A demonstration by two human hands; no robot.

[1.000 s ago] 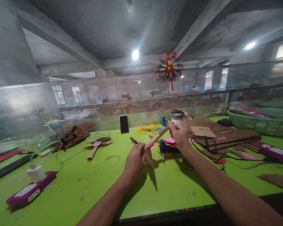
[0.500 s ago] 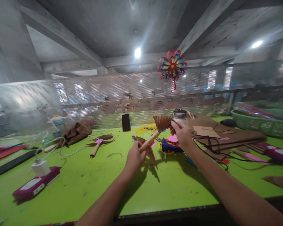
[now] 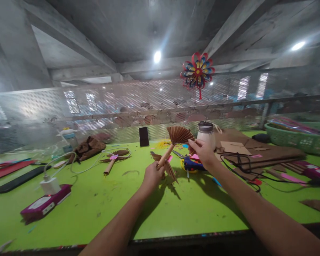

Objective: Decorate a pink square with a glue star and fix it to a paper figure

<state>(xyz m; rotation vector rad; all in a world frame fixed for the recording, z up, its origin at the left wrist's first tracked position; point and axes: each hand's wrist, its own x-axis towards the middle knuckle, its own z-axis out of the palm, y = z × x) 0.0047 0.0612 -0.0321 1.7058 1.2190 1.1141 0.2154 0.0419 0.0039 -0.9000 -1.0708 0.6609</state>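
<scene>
My left hand (image 3: 155, 174) is wrapped round a rolled brown paper tube (image 3: 166, 155), which tilts up to the right. A pleated brown paper fan (image 3: 179, 135) spreads from the tube's upper end. With thumb and fingers my right hand (image 3: 202, 150) pinches the fan's right edge. More pleated brown paper (image 3: 171, 170) shows behind and below the tube near my left hand; whether it is joined to the tube I cannot tell. Just beyond my right hand lie a dark blue hot glue gun (image 3: 192, 164) and scissors (image 3: 178, 153), both partly covered.
On the green table (image 3: 101, 217) stand a purple power strip (image 3: 46, 202), a phone (image 3: 143, 137) and a lidded jar (image 3: 206, 132). A second paper tube (image 3: 110, 166) lies left. Brown paper sheets (image 3: 272, 154), black cables (image 3: 240, 161) and a green basket (image 3: 296, 138) are at right.
The tube has tipped more upright, and the fan has swung a little left with my right hand following its edge. The view has shifted slightly.
</scene>
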